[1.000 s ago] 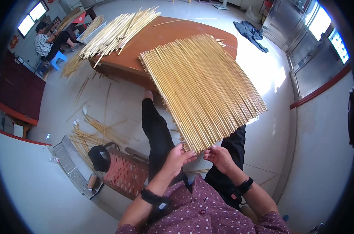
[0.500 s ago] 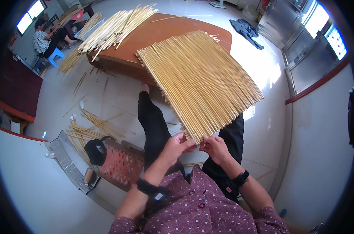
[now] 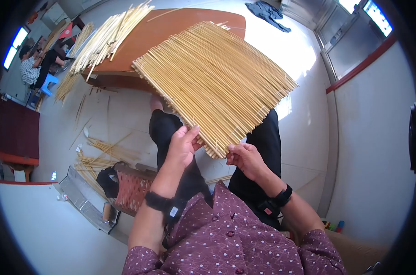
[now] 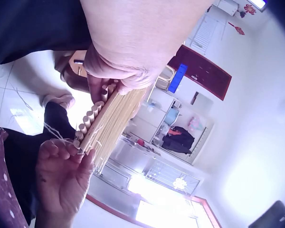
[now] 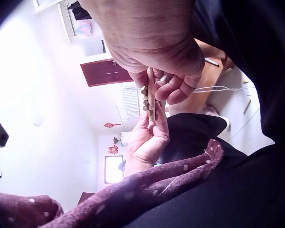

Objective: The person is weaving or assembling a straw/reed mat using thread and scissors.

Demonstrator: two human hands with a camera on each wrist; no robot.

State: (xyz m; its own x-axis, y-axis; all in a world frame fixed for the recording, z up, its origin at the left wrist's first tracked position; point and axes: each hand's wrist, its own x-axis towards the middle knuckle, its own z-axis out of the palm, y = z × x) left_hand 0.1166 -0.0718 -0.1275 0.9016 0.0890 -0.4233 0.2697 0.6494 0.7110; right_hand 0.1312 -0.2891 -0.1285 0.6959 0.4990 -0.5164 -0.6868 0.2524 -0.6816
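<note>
A mat of thin tan sticks, bound side by side, slopes from the brown table down to my lap. My left hand grips its left edge near the close corner, thumb on top and fingers under it. At the near corner, my right hand pinches the edge between thumb and curled fingers. The left wrist view shows the cut stick ends in a row between both hands. A loose white string trails from that edge beside the right hand; it also shows in the right wrist view.
The brown table carries a pile of loose pale sticks. More sticks lie on the floor left of my legs, near a low reddish slatted seat with a black cap. Another person sits at the far left.
My left hand has moved from the near corner up along the mat's left edge. The right hand has come onto the near corner. The head view has shifted right.
</note>
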